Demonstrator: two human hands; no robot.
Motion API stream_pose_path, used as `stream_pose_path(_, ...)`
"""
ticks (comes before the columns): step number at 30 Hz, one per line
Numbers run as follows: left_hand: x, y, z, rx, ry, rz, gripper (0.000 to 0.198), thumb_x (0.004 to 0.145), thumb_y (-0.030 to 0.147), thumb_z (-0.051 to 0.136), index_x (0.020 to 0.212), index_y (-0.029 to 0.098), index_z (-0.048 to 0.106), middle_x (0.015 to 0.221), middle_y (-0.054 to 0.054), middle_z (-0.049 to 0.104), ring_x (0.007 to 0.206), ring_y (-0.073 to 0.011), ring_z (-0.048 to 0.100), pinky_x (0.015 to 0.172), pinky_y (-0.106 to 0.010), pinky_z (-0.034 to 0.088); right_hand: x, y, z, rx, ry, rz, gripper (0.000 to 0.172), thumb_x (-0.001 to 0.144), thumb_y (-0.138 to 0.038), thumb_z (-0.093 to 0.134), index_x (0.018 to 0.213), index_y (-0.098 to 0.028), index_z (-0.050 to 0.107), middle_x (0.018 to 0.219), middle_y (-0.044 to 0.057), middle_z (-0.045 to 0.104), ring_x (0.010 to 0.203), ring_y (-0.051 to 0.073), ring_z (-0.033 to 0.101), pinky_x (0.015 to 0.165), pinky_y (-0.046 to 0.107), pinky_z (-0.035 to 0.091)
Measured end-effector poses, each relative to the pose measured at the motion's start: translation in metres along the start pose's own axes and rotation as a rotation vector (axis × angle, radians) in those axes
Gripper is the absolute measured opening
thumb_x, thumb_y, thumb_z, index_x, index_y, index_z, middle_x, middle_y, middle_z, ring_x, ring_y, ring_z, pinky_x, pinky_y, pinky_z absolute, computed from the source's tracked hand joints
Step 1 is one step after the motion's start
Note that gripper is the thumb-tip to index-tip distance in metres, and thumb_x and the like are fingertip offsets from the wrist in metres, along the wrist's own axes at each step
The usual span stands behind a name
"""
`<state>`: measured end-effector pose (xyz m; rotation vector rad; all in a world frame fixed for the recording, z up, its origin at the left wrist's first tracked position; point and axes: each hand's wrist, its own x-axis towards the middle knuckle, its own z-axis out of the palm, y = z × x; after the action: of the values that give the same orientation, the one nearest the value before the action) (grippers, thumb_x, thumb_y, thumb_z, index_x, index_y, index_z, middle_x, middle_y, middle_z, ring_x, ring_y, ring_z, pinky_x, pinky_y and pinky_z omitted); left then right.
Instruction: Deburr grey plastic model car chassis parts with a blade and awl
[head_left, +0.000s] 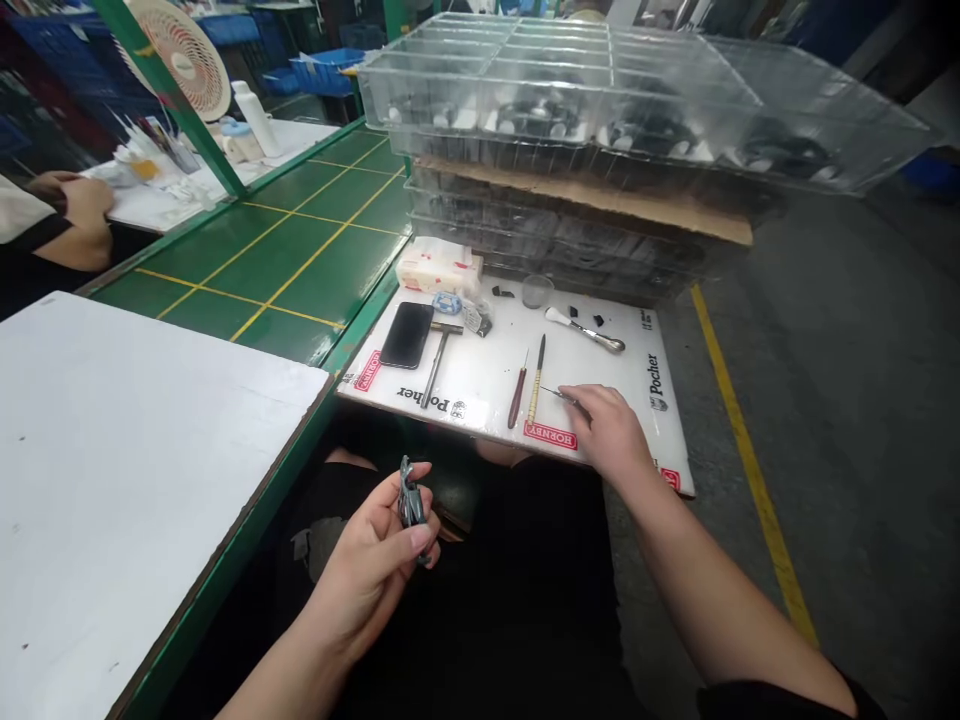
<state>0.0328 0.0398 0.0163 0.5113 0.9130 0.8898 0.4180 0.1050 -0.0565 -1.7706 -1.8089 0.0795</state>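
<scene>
My left hand (382, 540) is above my lap, fingers and thumb closed on a small dark grey moulded part (411, 500) with a glossy surface. At the front right of the white board (480, 385), my right hand (615, 430) has its fingers on a slim, pointed metal tool (568, 399); its rear end is hidden under the palm. Just left of that hand lie a file with a yellowish handle (535, 390) and a needle-tipped tool with a brown wooden handle (517, 395). Behind it rests a metal tool with a white end (585, 330).
Stacked clear plastic trays (600, 110) rise behind the board. A phone (406, 335), a small hammer (436, 365), a tissue pack (439, 268), a clear cup (537, 291) and small black pieces (598, 320) lie on it. A co-worker's arm (79, 225) shows at far left.
</scene>
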Motion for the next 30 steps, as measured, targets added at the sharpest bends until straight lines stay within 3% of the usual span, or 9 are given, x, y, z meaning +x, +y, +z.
stream_pose_path(4,0.000,0.002,0.000,0.048,0.000,-0.015,0.078,0.080,0.031,0.114,0.148,0.023,0.077,0.097,0.000,0.066,0.073,-0.0109,0.057,0.058,-0.023,0.052,0.004,0.000,0.008,-0.010,0.001,-0.045,0.035,0.115,-0.028,0.061,0.133,-0.023,0.091,0.128,0.018,0.090,0.122,0.038,0.081,0.115,0.060,0.067)
stream_pose_path(9,-0.002,0.007,0.004,0.127,0.004,0.063,0.070,0.082,0.028,0.113,0.142,0.021,0.077,0.100,-0.002,0.074,0.079,-0.0146,0.066,0.062,-0.025,0.060,0.001,-0.012,0.004,-0.026,0.022,-0.039,0.036,0.111,-0.028,0.062,0.132,-0.018,0.091,0.131,0.022,0.087,0.128,0.045,0.077,0.120,0.071,0.062)
stream_pose_path(12,-0.007,0.012,0.006,0.130,-0.034,0.086,0.064,0.089,0.027,0.108,0.145,0.022,0.076,0.107,-0.004,0.078,0.088,-0.0183,0.077,0.071,-0.029,0.067,-0.014,-0.047,-0.011,0.005,0.094,0.007,0.036,0.114,-0.035,0.065,0.136,-0.020,0.089,0.141,0.024,0.082,0.140,0.048,0.072,0.128,0.075,0.055)
stream_pose_path(14,-0.011,0.014,0.007,0.141,-0.065,0.083,0.058,0.097,0.029,0.102,0.148,0.022,0.075,0.112,-0.005,0.080,0.094,-0.0213,0.082,0.078,-0.032,0.072,-0.026,-0.083,-0.023,0.178,0.108,0.102,0.030,0.117,-0.040,0.069,0.135,-0.028,0.090,0.140,0.019,0.084,0.137,0.043,0.075,0.126,0.065,0.059)
stream_pose_path(16,-0.014,0.014,0.008,0.157,-0.085,0.073,0.051,0.102,0.030,0.097,0.148,0.022,0.075,0.116,-0.006,0.081,0.097,-0.0226,0.084,0.082,-0.035,0.075,-0.036,-0.121,-0.031,0.475,-0.109,0.162,0.023,0.115,-0.048,0.077,0.123,-0.031,0.092,0.127,0.014,0.087,0.113,0.036,0.081,0.104,0.055,0.069)
stream_pose_path(18,-0.016,0.013,0.010,0.176,-0.103,0.055,0.047,0.104,0.030,0.096,0.146,0.022,0.075,0.117,-0.007,0.082,0.096,-0.0218,0.085,0.083,-0.035,0.077,-0.043,-0.153,-0.032,0.785,-0.364,0.243,0.030,0.109,-0.058,0.086,0.113,-0.029,0.092,0.117,0.010,0.087,0.095,0.029,0.080,0.088,0.046,0.068)
stream_pose_path(20,-0.017,0.012,0.010,0.192,-0.132,0.046,0.045,0.103,0.028,0.097,0.143,0.022,0.076,0.114,-0.006,0.082,0.092,-0.0198,0.085,0.082,-0.034,0.077,-0.045,-0.175,-0.026,1.034,-0.508,0.349,0.042,0.106,-0.067,0.088,0.110,-0.025,0.091,0.101,0.007,0.084,0.078,0.021,0.071,0.074,0.038,0.062)
stream_pose_path(23,-0.020,0.010,0.010,0.207,-0.164,0.065,0.044,0.101,0.024,0.099,0.139,0.021,0.077,0.109,-0.004,0.082,0.090,-0.0179,0.085,0.080,-0.031,0.077,-0.047,-0.187,-0.017,1.236,-0.566,0.472,0.045,0.103,-0.068,0.092,0.105,-0.023,0.089,0.082,0.001,0.074,0.068,0.016,0.058,0.065,0.032,0.053)
stream_pose_path(30,-0.031,0.010,0.006,0.252,-0.143,0.148,0.036,0.100,0.018,0.099,0.131,0.021,0.080,0.111,-0.003,0.083,0.089,-0.0168,0.086,0.079,-0.029,0.077,-0.051,-0.189,-0.016,1.259,-0.598,0.492,0.038,0.098,-0.058,0.100,0.099,-0.023,0.086,0.081,-0.001,0.072,0.069,0.015,0.056,0.062,0.029,0.045)
